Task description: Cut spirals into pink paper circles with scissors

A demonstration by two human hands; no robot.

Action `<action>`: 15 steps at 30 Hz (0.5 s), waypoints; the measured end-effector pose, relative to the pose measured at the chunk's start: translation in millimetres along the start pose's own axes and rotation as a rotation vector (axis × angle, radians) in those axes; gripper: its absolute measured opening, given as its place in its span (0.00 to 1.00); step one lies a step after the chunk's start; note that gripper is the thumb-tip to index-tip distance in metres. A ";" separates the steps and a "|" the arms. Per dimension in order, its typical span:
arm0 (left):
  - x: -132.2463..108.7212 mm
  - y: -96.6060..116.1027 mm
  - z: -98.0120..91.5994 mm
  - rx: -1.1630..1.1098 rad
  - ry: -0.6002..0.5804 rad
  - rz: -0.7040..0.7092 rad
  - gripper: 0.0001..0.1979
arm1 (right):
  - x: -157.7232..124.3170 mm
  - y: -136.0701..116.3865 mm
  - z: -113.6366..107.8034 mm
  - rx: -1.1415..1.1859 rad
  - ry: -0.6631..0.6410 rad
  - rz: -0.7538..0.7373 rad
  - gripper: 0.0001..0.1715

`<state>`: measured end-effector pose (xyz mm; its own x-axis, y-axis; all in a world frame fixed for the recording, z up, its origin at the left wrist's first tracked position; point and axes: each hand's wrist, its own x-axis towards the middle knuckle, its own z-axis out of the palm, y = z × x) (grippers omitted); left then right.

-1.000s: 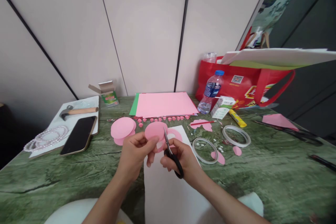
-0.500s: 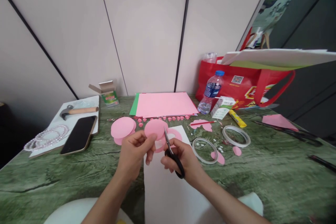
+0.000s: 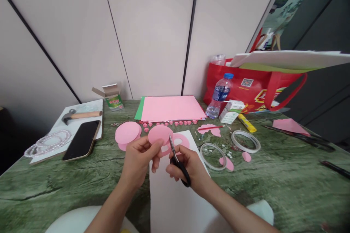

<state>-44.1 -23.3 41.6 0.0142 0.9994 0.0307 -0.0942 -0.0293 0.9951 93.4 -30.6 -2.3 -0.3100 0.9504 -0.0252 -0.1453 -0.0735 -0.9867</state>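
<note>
Between thumb and fingers, my left hand (image 3: pixel 140 158) pinches a pink paper circle (image 3: pixel 160 134) by its lower edge. My right hand (image 3: pixel 188 165) grips black-handled scissors (image 3: pixel 179 169), their blades upright against the circle's right edge. Behind the scissors, a pink paper piece with round holes (image 3: pixel 182 141) lies on a white sheet (image 3: pixel 171 196). A stack of pink paper circles (image 3: pixel 127 133) rests on the table to the left of my left hand. Small pink rolled pieces (image 3: pixel 179 123) sit in a row beyond my hands.
Pink and green paper sheets (image 3: pixel 173 108) lie at the back. On the right are tape rolls (image 3: pixel 246 141), a red pencil (image 3: pixel 210 128), a glue tube (image 3: pixel 247 123), a bottle (image 3: pixel 220 96) and a red bag (image 3: pixel 257 85). A phone (image 3: pixel 82 141), hammer (image 3: pixel 82 115) and bead strands (image 3: pixel 49 142) lie left.
The pink circle and the scissors have shifted slightly left. My right hand has moved a little left with the scissors, and both hands keep their grip.
</note>
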 end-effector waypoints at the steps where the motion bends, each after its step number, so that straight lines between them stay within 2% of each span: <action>1: -0.2 0.2 0.1 0.010 0.002 -0.005 0.13 | 0.2 0.5 -0.4 0.004 -0.003 -0.005 0.16; 15: 0.1 1.7 1.5 -0.022 0.031 0.007 0.13 | 1.3 3.3 0.1 -0.021 0.025 0.002 0.19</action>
<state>-42.8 -23.3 43.5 -0.0176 0.9993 0.0345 -0.1160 -0.0363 0.9926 92.5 -29.6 -5.6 -0.2865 0.9576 -0.0307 -0.1247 -0.0691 -0.9898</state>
